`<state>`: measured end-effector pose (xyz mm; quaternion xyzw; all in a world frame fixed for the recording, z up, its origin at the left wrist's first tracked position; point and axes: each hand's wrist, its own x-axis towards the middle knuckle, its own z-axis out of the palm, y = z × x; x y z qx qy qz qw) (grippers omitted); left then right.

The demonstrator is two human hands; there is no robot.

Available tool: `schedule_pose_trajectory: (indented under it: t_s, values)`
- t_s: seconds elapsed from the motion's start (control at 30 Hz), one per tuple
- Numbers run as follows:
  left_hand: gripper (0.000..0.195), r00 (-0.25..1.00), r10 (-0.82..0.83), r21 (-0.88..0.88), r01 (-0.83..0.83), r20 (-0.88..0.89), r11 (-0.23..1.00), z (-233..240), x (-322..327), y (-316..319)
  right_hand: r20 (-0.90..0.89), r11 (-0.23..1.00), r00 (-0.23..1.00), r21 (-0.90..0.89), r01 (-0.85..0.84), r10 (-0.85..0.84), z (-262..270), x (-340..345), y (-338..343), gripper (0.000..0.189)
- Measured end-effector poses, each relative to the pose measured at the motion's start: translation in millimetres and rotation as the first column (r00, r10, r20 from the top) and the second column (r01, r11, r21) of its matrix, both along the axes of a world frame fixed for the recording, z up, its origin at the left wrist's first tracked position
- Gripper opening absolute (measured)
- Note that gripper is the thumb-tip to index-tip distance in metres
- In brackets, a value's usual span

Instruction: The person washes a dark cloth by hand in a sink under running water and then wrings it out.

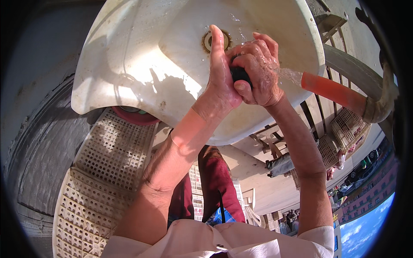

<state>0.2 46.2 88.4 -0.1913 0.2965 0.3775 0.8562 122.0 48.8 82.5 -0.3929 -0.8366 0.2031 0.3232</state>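
Over a white sink basin (pixel 184 19), water runs from an orange-red hose (pixel 332 92) on a tap pipe onto my right hand (pixel 258 69). That hand is curled around a small black object (pixel 239 73), whose kind I cannot tell. My left hand (pixel 222 75) touches the object from the other side, palm against it and thumb stretched out over the drain (pixel 211 41). Both hands are wet, and the left fingers are mostly hidden.
Perforated plastic crates (pixel 113 148) stand beside the basin at left, with a reddish basin (pixel 135 116) partly under its edge. A wooden pallet-like rack (pixel 317 113) and further crates (pixel 350 129) lie at right. A grey pipe (pixel 351 69) runs behind the hose.
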Motion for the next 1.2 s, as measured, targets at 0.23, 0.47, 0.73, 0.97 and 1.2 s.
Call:
schedule_pose_trajectory:
  t_s: [0.23,0.47,0.73,0.97,1.2]
  values:
    - [0.075,0.981,0.110,0.433,-0.030,-0.161,0.901,-10.0,22.8,21.8,-0.364,0.832,0.772,-0.416,0.366,-0.521,18.1,-35.8,13.1,0.022]
    - [0.068,0.768,0.189,0.484,0.176,-0.612,0.857,0.0,27.8,36.5,-0.303,0.499,0.446,-0.751,0.432,-0.842,40.9,-45.3,25.2,0.046]
    - [0.066,0.589,0.358,0.654,0.424,-0.725,0.626,-20.2,17.0,25.4,-0.409,0.421,-0.177,-0.907,-0.033,-0.895,38.9,-43.4,14.8,0.031]
    - [0.054,0.664,0.094,0.382,0.304,-0.742,0.873,-21.1,-2.3,-20.0,-0.161,0.266,-0.405,-0.939,-0.218,-0.900,16.9,-44.4,-3.0,0.044]
    - [0.069,0.944,0.128,0.186,-0.073,-0.304,0.980,-14.2,-13.7,-20.9,-0.412,0.415,0.076,-0.910,0.018,-0.908,17.8,-49.1,-35.0,0.062]
